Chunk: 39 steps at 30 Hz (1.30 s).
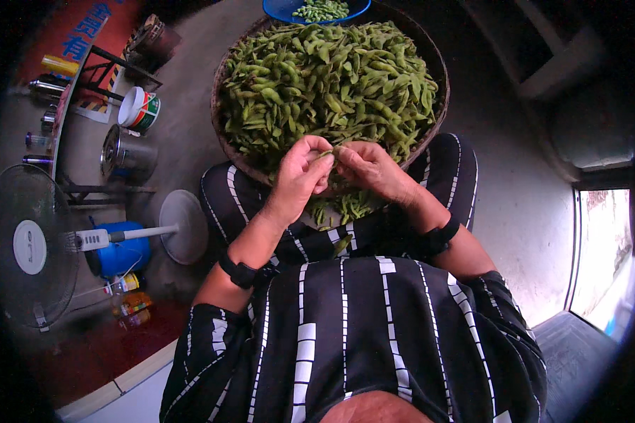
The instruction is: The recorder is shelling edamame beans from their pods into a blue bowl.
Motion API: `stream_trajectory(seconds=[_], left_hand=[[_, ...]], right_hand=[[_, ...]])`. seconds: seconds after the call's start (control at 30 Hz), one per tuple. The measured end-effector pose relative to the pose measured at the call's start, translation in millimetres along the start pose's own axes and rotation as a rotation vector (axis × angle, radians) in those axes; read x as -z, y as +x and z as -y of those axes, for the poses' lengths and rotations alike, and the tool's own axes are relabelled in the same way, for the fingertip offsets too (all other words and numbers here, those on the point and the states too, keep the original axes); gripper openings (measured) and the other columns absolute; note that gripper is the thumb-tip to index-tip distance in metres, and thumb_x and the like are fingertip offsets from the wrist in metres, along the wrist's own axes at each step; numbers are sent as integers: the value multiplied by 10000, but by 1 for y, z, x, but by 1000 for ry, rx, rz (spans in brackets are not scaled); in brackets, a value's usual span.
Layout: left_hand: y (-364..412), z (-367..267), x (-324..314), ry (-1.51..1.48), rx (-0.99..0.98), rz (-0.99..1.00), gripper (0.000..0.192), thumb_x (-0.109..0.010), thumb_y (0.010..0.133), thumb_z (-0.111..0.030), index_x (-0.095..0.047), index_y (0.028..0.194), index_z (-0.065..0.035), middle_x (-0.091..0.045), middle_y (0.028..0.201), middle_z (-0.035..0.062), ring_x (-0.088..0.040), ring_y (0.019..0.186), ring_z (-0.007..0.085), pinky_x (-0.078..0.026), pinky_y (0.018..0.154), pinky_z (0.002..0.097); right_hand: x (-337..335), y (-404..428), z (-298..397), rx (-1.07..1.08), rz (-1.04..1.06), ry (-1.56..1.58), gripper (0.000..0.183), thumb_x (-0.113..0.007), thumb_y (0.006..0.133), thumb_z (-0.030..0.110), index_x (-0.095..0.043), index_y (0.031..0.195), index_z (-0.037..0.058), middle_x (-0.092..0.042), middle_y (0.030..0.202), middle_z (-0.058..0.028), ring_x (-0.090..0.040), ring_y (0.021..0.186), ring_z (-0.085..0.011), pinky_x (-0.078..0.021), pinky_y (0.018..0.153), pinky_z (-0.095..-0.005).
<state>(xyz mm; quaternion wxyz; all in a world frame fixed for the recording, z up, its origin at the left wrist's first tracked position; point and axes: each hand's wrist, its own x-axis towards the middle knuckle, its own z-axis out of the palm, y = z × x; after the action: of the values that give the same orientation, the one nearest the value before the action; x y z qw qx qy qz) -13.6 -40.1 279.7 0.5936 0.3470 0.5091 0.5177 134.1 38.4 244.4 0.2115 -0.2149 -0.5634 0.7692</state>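
My left hand [306,166] and my right hand [369,165] meet at the near rim of a large round basket [219,124]. A small green bean pod [326,153] is pinched between them, partly hidden by the fingers. Green soybean pods [328,84] fill the basket in a high heap. At its far edge sits a blue plastic bowl [275,11] with shelled green beans [321,10] in it. Below my hands, more pods or hulls [353,206] lie between the basket and my lap. One single pod [343,244] rests on my striped clothing.
To the left stand a pedestal fan [30,247], a blue container [120,248], bottles [132,304], a lidded metal pot [129,153] and a white bucket [139,109]. A table edge [66,121] runs beyond them. A bright doorway [603,259] opens at the right, beside a wall [524,248].
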Motion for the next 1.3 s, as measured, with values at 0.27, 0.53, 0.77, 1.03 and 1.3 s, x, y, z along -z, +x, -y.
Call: stream_trajectory(seconds=[0.27,0.53,0.77,1.03,1.3], left_hand=[[0,-2,-4,176,0,76,324,-458,902,-146,-426,1207,-41,-373,645,-51,-325,536,28,-295,464,166],[-1,-10,2,133,-30,63,311,-467,894,-136,-456,1189,-39,-403,658,-43,-338,548,31,-301,476,166],[-37,3,23,1022,-234,465,267,-631,759,-141,-618,1014,-63,-563,898,101,-563,836,231,-454,749,310],[-51,15,32,1030,-304,342,288,-591,807,-144,-585,1079,-49,-581,1001,124,-578,877,277,-474,756,343],[-60,20,52,992,-420,259,242,-577,818,-110,-606,1056,-78,-603,979,116,-592,874,280,-483,752,341]], right_hand=[[-4,-2,-5,-27,-11,206,338,-430,926,337,-470,684,105,-381,559,67,-299,485,-39,-230,439,-200],[3,-5,3,-175,-7,166,442,-389,924,422,-423,615,108,-364,542,54,-296,475,-60,-242,448,-214],[38,-8,57,352,-250,-534,197,-423,907,267,-535,854,114,-449,636,47,-391,519,-59,-295,462,-198],[82,99,117,-8,-371,549,193,-453,909,143,-552,992,-1,-562,850,-18,-554,743,-90,-463,608,-164],[239,292,59,765,65,-215,200,-453,878,264,-601,1012,257,-608,895,84,-571,891,-115,-353,861,-352]])
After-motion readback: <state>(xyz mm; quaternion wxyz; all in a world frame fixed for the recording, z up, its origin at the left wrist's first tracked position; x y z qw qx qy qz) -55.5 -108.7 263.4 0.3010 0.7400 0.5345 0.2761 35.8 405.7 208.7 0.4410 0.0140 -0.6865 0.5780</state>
